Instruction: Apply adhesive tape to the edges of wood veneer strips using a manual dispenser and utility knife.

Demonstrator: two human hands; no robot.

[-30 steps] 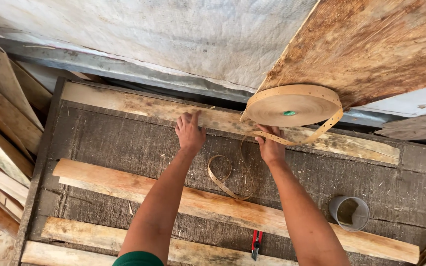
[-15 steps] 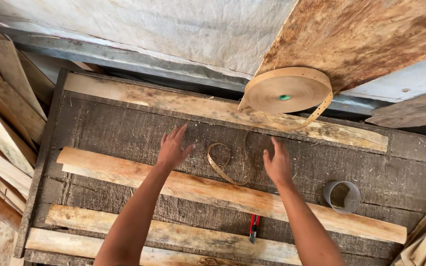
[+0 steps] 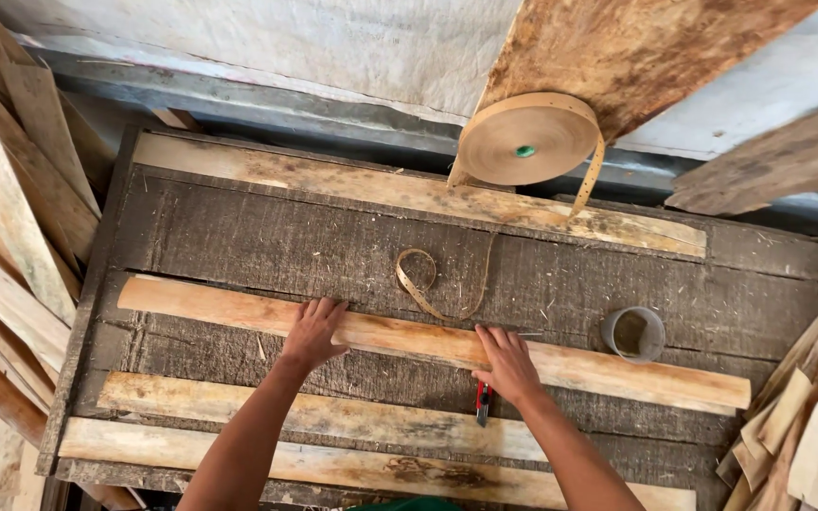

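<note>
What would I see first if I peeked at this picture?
Probably the big roll of tan strap standing at the top, with its loose end curling down into a loop on the dark board. Next, the two bare arms reaching in from below: the left hand and right hand both press flat on a long pale slat across the middle. A small grey cup sits to the right.

Both hands (image 3: 312, 331) moved fr top slat (image 3: 409, 192) to middle slat (image 3: 409, 339).
</note>
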